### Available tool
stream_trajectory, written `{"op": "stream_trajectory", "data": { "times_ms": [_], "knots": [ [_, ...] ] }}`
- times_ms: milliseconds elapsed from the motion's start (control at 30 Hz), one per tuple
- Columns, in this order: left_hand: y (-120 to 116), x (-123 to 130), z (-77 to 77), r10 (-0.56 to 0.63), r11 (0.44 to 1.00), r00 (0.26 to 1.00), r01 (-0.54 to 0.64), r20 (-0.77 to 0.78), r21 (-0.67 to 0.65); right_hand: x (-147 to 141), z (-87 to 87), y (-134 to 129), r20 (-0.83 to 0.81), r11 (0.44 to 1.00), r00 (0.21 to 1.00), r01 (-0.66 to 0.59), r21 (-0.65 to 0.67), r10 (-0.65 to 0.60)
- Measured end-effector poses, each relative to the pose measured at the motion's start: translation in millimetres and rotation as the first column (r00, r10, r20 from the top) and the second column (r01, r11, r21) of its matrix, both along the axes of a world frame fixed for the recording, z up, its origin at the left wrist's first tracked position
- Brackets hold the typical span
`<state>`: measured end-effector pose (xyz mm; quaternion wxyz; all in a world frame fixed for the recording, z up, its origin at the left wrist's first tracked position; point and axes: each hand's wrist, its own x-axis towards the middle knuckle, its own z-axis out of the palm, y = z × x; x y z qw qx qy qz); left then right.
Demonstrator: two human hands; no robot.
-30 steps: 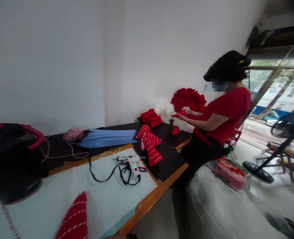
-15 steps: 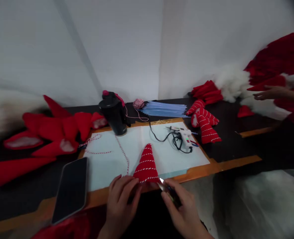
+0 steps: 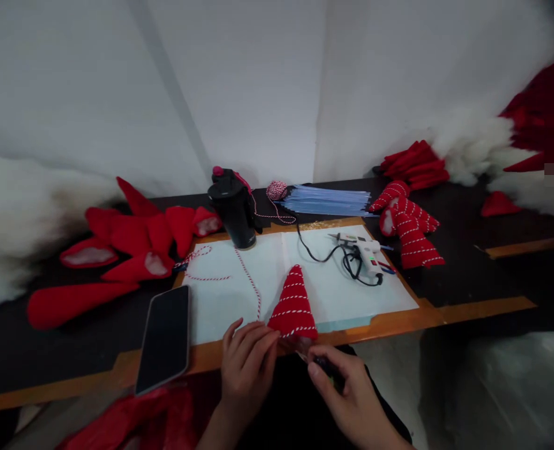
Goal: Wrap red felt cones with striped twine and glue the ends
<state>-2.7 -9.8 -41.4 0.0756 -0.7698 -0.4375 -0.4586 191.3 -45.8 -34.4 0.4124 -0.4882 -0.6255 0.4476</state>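
Observation:
A red stuffed cone [image 3: 294,305] wound with red-and-white cord lies on the white sheet, tip away from me, its open base at the table's front edge. My left hand [image 3: 249,359] has its fingers closed on the left side of that base. Closed round a dark-handled tool with a thin bright tip is my right hand [image 3: 342,381], just right of and below the base. The tool is mostly hidden by my fingers, and its tip is near the base. A loose length of striped cord [image 3: 250,278] runs toward my left hand.
A black tumbler [image 3: 234,212] stands behind the sheet, a phone [image 3: 164,337] lies left. The glue gun [image 3: 364,253] and its cable rest right. Plain red cones [image 3: 131,231] are left, wrapped cones [image 3: 415,234] right. Blue-white sticks [image 3: 326,200] and a cord ball [image 3: 276,190] lie behind.
The view has shifted left, so things appear further right. The tool tip has moved from the cone's right corner to below its base. The other person's hand at the right is no longer clearly visible.

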Motion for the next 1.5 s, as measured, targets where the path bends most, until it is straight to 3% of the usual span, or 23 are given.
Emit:
{"op": "stream_trajectory", "data": {
  "times_ms": [200, 600, 1100, 1233, 1333, 1367, 1433, 1500],
  "knots": [
    [-6.0, -0.1, 2.7, 0.000, 1.000, 1.000, 0.000, 0.021, -0.005, -11.0, -2.4, 3.7, -0.070, 0.989, 0.998, -0.007, -0.146, -0.003],
    [-13.0, 5.1, 6.1, -0.034, 0.999, 0.998, 0.033, 0.061, 0.016, -26.0, 5.8, 14.7, -0.342, 0.940, 0.939, -0.134, -0.314, 0.019],
    [-16.1, 8.5, 9.1, -0.050, 0.999, 0.996, 0.049, 0.076, 0.015, -32.5, 3.3, 15.2, -0.493, 0.888, 0.870, -0.221, -0.403, -0.007],
    [-15.5, 4.8, 4.9, -0.046, 0.999, 0.998, 0.045, 0.050, 0.020, -29.2, 9.2, 11.9, -0.414, 0.921, 0.909, -0.202, -0.333, 0.050],
    [-5.3, -12.2, 1.2, 0.037, 0.997, 0.999, -0.035, -0.028, 0.061, -14.5, 17.6, 7.3, -0.137, 0.976, 0.976, -0.183, -0.114, 0.167],
    [0.1, -20.1, 0.7, 0.104, 0.991, 0.993, -0.098, -0.062, 0.086, -6.7, 19.5, 8.1, -0.039, 0.990, 0.990, -0.139, -0.015, 0.138],
    [11.5, -35.7, 1.4, 0.285, 0.955, 0.952, -0.272, -0.116, 0.115, 11.6, 19.9, 16.1, 0.097, 0.987, 0.994, 0.027, 0.160, -0.043],
    [20.5, -46.0, 4.6, 0.400, 0.914, 0.907, -0.386, -0.134, 0.122, 30.8, 15.0, 32.2, 0.224, 0.935, 0.937, 0.198, 0.293, -0.269]
  ]
}}
